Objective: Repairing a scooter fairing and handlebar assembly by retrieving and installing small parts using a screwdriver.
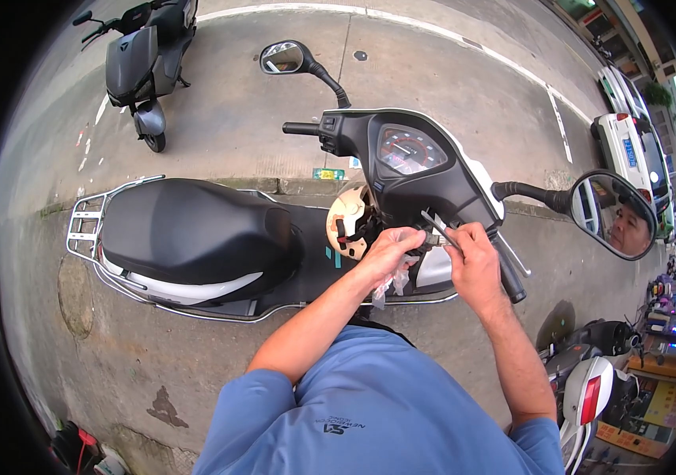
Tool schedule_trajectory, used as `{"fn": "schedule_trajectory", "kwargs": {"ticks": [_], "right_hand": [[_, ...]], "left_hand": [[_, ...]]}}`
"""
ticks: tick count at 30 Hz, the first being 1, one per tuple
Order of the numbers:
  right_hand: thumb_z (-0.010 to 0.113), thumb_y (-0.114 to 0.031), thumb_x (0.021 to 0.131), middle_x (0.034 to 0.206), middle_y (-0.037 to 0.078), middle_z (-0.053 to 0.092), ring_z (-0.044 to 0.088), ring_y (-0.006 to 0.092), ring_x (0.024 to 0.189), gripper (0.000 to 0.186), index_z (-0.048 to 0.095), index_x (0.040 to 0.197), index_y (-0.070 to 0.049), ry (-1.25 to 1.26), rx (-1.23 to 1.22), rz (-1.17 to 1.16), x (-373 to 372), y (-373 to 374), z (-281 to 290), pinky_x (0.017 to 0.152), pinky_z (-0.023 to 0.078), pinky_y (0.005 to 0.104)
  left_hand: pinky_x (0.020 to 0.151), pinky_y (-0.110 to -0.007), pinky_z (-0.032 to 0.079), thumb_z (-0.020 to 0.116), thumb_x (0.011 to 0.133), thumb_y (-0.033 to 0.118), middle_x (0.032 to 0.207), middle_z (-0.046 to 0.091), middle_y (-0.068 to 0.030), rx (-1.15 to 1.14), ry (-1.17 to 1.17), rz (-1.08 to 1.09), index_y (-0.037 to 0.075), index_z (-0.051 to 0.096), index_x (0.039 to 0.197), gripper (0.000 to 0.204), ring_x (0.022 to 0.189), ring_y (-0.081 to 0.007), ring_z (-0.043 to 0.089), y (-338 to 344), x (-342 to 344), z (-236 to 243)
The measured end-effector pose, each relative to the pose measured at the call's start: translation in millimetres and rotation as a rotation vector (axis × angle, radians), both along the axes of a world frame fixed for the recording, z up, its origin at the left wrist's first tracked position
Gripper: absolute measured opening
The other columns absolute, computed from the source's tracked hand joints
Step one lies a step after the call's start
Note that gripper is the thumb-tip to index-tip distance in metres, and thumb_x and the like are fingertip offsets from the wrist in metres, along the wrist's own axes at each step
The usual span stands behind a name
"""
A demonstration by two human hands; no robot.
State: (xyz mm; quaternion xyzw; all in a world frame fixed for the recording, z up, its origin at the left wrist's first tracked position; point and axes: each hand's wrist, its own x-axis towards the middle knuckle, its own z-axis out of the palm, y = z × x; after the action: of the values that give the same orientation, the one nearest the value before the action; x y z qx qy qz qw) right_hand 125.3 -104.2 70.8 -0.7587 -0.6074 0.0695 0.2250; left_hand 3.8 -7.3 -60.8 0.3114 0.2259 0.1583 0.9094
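Note:
My left hand (pixel 393 250) is closed in front of the scooter's front panel, pinching a small dark part whose kind I cannot make out. Under its fingers hangs a crumpled clear plastic bag (pixel 391 288). Close beside it, my right hand (pixel 476 267) is closed on a slim grey tool (pixel 437 225), which points up and left toward the dark cowl. The fingertips of both hands nearly meet. The scooter (pixel 195 226) stands across in front of me, its black seat to the left. A cream helmet (pixel 347 222) sits on its footboard, just left of my hands.
The handlebar carries a round dial (pixel 410 150), a far mirror (pixel 282 58) and a near mirror (pixel 613 214) at the right. A grey scooter (pixel 134 63) is parked at the upper left. At the lower right stands another scooter (pixel 591 388). White cars (pixel 621 138) line the far right.

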Motion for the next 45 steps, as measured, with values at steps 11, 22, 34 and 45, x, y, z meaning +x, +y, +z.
{"fn": "schedule_trajectory", "kwargs": {"ticks": [11,22,34,45], "right_hand": [[0.069,-0.003,0.079,0.097,0.011,0.055,0.064,0.0312,0.082,0.026,0.065,0.105,-0.003,-0.084,-0.039,0.008,0,1,0,0.067,0.053,0.0416],[0.069,0.003,0.077,0.094,0.011,0.056,0.063,0.0288,0.08,0.024,0.067,0.101,-0.001,-0.098,-0.029,-0.038,-6,2,2,0.068,0.051,0.0387],[0.07,-0.002,0.078,0.098,0.009,0.054,0.064,0.0302,0.081,0.026,0.066,0.103,-0.004,-0.111,-0.084,0.022,0,1,5,0.067,0.053,0.0424],[0.062,0.003,0.079,0.103,0.012,0.056,0.065,0.0336,0.088,0.043,0.056,0.121,-0.006,-0.14,-0.168,0.021,4,3,13,0.071,0.054,0.0435]], "left_hand": [[0.052,-0.02,0.035,0.062,0.094,0.035,0.079,0.06,0.0058,0.11,0.106,0.063,0.009,0.066,0.093,0.027,0.061,-0.0022,0.047,0,-10,20],[0.052,-0.019,0.035,0.06,0.096,0.033,0.077,0.057,0.0069,0.127,0.06,0.048,0.01,0.063,0.092,0.024,0.061,-0.0013,0.046,-2,-11,32],[0.051,-0.02,0.035,0.061,0.095,0.027,0.078,0.058,0.0058,0.189,0.068,-0.004,0.008,0.064,0.094,0.02,0.063,-0.0013,0.048,1,-5,36],[0.05,-0.02,0.031,0.059,0.096,0.028,0.073,0.051,0.0069,0.096,-0.032,-0.017,0.011,0.058,0.085,0.021,0.058,-0.0028,0.042,-1,-3,33]]}}
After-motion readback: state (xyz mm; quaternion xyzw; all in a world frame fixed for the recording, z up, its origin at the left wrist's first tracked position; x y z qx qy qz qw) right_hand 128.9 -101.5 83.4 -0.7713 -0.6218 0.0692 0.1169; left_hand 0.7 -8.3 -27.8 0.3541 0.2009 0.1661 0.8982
